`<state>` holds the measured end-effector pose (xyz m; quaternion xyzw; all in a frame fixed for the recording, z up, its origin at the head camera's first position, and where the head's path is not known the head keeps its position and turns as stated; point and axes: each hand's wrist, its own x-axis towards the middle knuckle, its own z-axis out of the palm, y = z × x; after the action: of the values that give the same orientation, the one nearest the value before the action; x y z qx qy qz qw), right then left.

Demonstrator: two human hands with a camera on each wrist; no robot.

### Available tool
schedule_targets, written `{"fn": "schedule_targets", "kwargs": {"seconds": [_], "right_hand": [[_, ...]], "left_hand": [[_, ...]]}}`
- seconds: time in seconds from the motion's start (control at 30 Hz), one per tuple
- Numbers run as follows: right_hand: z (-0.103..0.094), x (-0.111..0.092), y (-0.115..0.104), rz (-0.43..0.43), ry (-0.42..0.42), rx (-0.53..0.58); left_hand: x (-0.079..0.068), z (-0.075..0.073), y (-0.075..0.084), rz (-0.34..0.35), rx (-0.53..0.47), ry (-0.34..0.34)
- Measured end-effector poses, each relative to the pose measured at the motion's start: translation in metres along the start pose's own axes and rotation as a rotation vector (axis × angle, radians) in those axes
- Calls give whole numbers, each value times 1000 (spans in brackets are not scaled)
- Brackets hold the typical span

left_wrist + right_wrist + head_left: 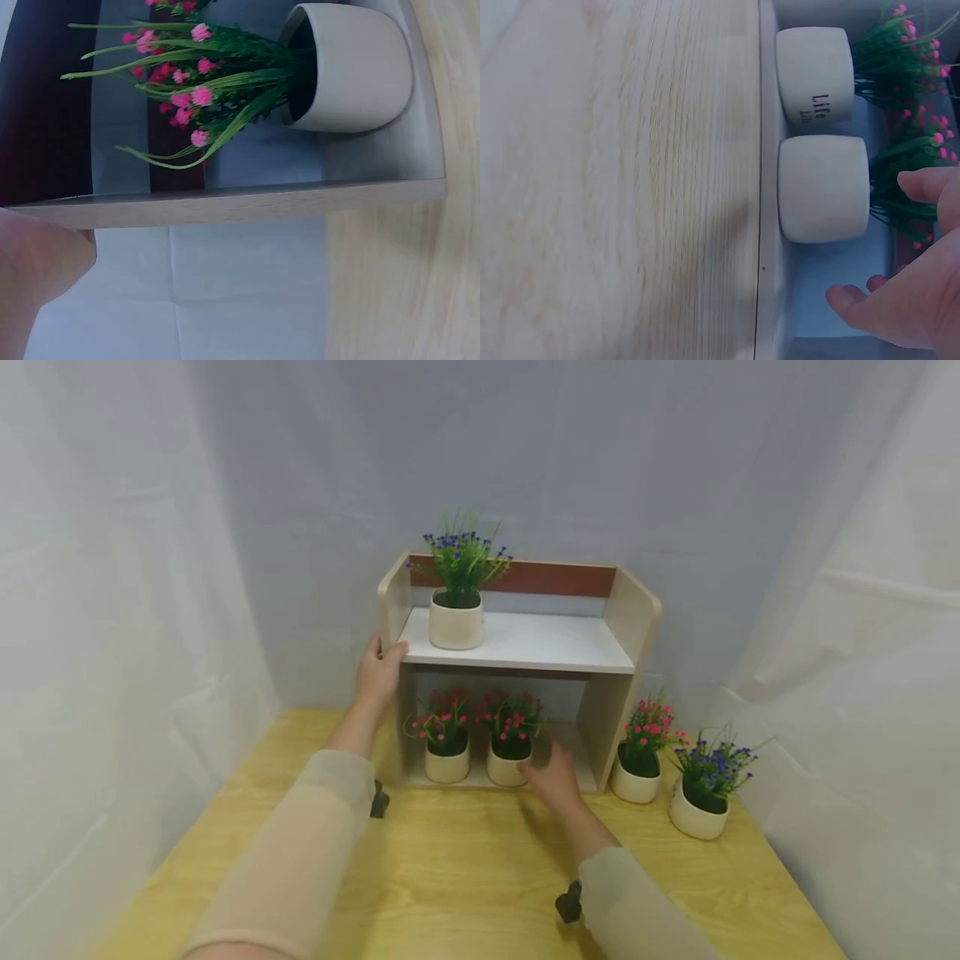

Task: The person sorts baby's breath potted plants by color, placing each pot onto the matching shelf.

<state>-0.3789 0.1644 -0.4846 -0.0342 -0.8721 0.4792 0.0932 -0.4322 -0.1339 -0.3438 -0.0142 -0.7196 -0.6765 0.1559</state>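
Observation:
My left hand (379,674) grips the left side panel of a small two-tier shelf (632,610), thumb at its front edge. Inside the lower tier stand two white pots with pink flowers, a left pot (447,767) and a right pot (508,768). Beside the right pot is my right hand (553,774), its thumb and fingers spread apart. In the right wrist view the thumb reaches over the greenery behind this pot (823,189), while the other fingertips (845,297) are off to its side. A white pot with purple flowers (456,622) stands on the upper tier.
To the right of the shelf, on the wooden table (450,868), are a pink-flowered pot (636,783) and a purple-flowered pot (697,815). Pale curtains (135,610) hang at both sides and behind. A dark wrist-camera mount (570,903) sticks out from the right sleeve.

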Motion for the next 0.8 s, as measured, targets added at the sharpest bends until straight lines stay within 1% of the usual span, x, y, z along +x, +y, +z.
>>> {"fn": "schedule_targets", "kwargs": {"seconds": [0.1,0.17,0.27,0.33,0.4,0.5,0.63,0.8], "right_hand": [[-8,-7,-1,7,19,23],[-13,-12,-1,-4,36,26],[-21,-17,0,-22,52,39],[-26,-21,0,-16,54,57],[-33,-25,3,12,51,95],[-43,-31,8,59,54,183],[-58,-37,15,87,57,266],[-78,-48,26,114,64,289]], "left_hand": [[1,-3,5,-18,-24,-2],[2,-5,8,-35,-26,-12],[2,-6,12,-60,-5,-28],[3,-7,15,-70,15,-31],[3,-6,17,-82,41,-35],[4,-5,21,-92,77,-35],[6,-3,26,-98,114,-16],[6,-2,26,-107,131,-11]]}}
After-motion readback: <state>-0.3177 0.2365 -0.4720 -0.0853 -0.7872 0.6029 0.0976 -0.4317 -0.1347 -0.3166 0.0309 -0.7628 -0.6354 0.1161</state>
